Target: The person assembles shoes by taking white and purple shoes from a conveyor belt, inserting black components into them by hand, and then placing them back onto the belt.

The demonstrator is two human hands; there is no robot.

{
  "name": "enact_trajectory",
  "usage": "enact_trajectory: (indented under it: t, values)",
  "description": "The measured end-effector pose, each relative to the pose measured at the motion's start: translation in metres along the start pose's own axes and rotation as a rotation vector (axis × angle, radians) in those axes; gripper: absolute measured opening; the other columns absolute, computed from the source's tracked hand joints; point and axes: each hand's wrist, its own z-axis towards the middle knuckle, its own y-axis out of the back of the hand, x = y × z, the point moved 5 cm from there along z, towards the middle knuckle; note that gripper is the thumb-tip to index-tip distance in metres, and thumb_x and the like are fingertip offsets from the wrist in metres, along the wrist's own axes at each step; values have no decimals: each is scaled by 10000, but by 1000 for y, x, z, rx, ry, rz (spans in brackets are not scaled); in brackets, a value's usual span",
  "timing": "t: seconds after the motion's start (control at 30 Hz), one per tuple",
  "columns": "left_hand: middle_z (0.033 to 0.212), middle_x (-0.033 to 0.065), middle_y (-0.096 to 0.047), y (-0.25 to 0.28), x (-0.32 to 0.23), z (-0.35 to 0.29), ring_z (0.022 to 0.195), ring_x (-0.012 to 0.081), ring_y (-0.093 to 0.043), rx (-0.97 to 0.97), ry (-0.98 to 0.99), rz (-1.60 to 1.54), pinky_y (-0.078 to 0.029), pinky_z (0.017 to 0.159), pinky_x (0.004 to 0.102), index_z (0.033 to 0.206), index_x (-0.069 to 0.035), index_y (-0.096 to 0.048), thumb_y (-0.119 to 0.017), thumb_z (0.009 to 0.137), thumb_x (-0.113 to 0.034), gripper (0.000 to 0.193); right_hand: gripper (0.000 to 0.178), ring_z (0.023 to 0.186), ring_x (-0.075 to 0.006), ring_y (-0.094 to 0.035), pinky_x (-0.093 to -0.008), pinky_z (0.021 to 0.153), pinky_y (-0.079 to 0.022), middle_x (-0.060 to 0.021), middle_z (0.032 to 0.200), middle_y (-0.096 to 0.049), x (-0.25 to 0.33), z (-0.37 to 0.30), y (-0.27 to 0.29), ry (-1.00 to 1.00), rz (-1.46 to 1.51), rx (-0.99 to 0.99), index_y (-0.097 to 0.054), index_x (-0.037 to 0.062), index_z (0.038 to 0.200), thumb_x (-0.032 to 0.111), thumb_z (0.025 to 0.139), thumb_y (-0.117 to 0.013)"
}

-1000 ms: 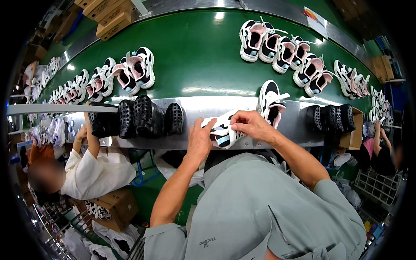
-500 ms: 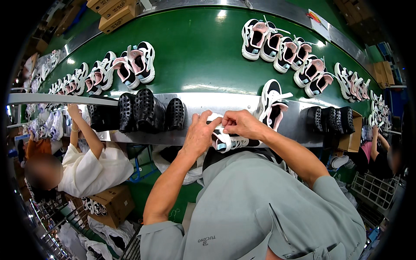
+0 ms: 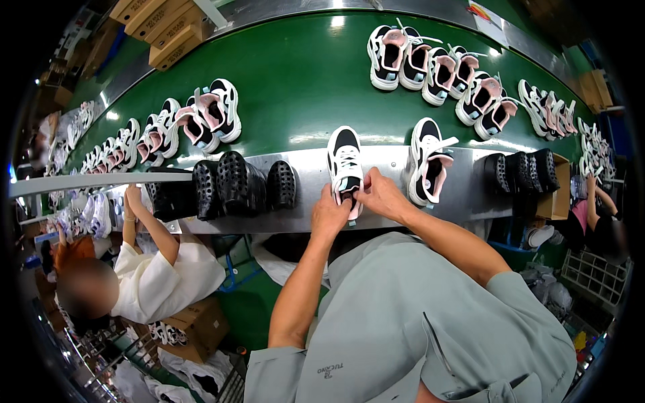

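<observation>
A black, white and pink sneaker [image 3: 346, 153] with pale laces sits on the metal ledge in front of me, its toe pointing away. My left hand [image 3: 329, 213] closes on the left side of its heel opening. At the right side of that opening, my right hand [image 3: 381, 196] pinches the collar with its fingers. The heel is partly covered by my fingers. Just to the right stands a second sneaker [image 3: 423, 151] of the same kind, its strap-like lace end sticking out sideways; neither hand touches it.
Black studded blocks [image 3: 235, 185] stand left on the metal ledge [image 3: 312, 161], with more black blocks [image 3: 514, 173] at right. Rows of sneakers [image 3: 396, 57] line the green belt [image 3: 289, 74]. Stacked boxes [image 3: 178, 47] lie far left. A co-worker in white [image 3: 164, 275] is at left.
The sneaker has gone from lying crosswise near my body to standing lengthwise on the ledge, toe away. Both hands have shifted to its heel opening. The view has also moved slightly.
</observation>
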Motion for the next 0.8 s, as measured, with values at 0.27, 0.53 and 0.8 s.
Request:
enact_trajectory:
  t: [0.27, 0.53, 0.8]
  values:
    - [947, 349, -675, -27, -16, -9, 895, 536, -647, -159, 18, 51, -484, 791, 597, 1426, 6, -367, -526, 894, -128, 572, 324, 802, -484, -661, -550, 723, -514, -285, 885, -670, -4, 2, -7, 135, -114, -294, -475, -26, 1062, 193, 884, -636]
    - [910, 332, -679, -37, -21, -6, 879, 545, -637, -144, -36, 47, -479, 795, 596, 1374, 52, -391, -529, 880, -113, 539, 218, 714, -452, -673, -535, 655, -540, -237, 840, -681, -9, 18, -8, 229, -374, -378, -480, 15, 972, 100, 830, -622]
    - [966, 167, -654, 8, -56, -33, 891, 383, -615, -510, -584, 319, -496, 769, 467, 1153, -67, -619, -737, 842, -134, 339, 258, 718, -425, -699, -529, 671, -546, -207, 779, -707, 5, -8, 1, 51, -436, -124, -557, -9, 995, 194, 861, -642]
